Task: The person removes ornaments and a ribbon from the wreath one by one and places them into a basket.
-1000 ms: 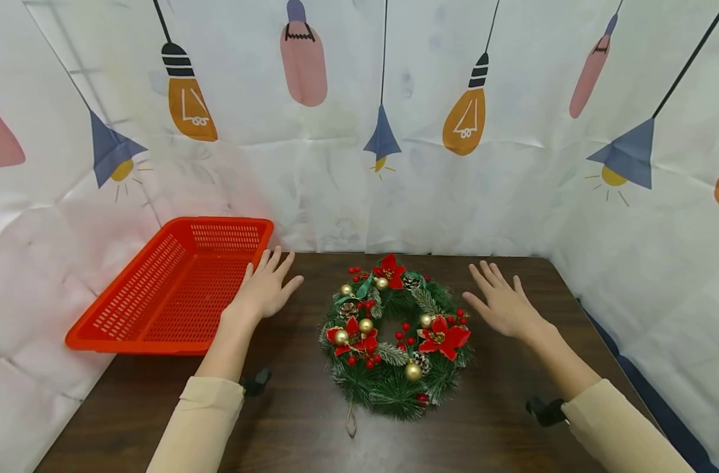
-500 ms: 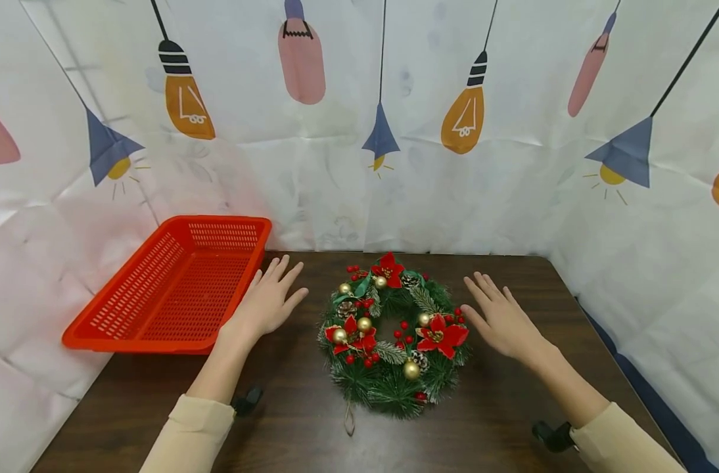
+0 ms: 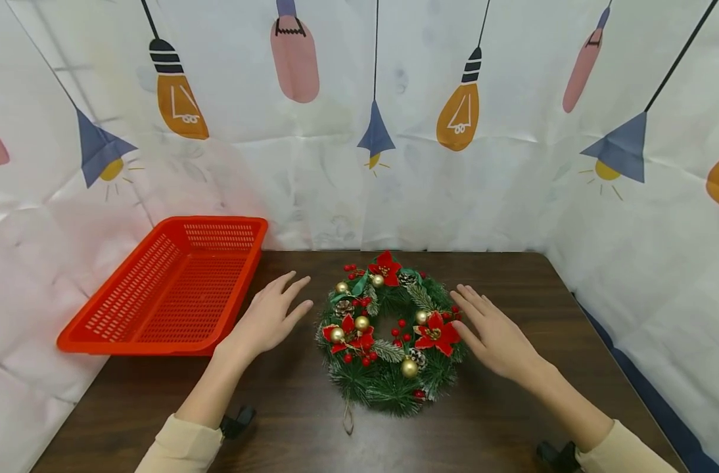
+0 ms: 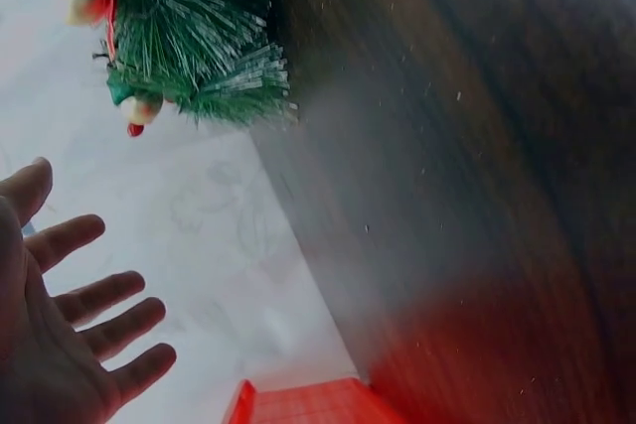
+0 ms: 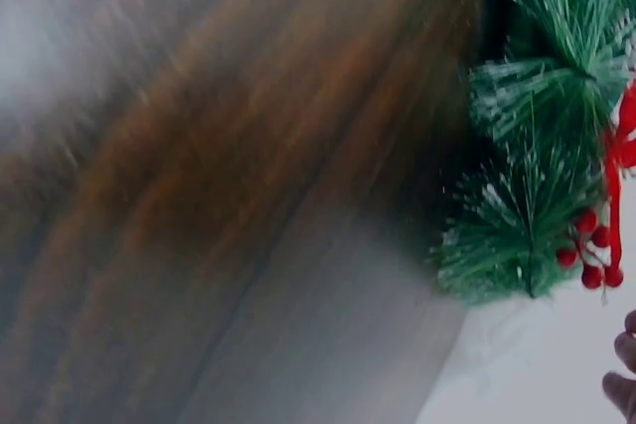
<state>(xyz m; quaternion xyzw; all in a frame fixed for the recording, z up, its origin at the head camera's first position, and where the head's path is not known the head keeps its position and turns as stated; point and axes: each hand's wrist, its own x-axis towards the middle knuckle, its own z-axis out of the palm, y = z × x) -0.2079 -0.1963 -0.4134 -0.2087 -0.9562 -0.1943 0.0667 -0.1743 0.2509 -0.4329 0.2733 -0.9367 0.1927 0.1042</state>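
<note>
A green Christmas wreath (image 3: 389, 387) lies on the dark wooden table, trimmed with red poinsettias, gold balls, red berries and pinecones. A small twine loop (image 3: 348, 420) sticks out at its near edge. To its left hovers my left hand (image 3: 267, 318), fingers spread, apart from the greenery; the left wrist view shows that palm (image 4: 45, 345) with nothing in it. My right hand (image 3: 501, 338) reaches over the wreath's right edge with straight fingers; whether it touches cannot be told. Only a few fingertips (image 5: 624, 384) of it show in the right wrist view, below the berries.
A red plastic basket (image 3: 176, 295) with slotted walls stands at the table's left, close by my left forearm. Behind the brown tabletop (image 3: 300, 427) hangs a white cloth (image 3: 330, 197) printed with lamps, which also covers both sides.
Both hands have come nearer to the wreath: the left has moved right and down from the basket's rim, the right has moved left. Wreath and basket stay put; the view has shifted slightly.
</note>
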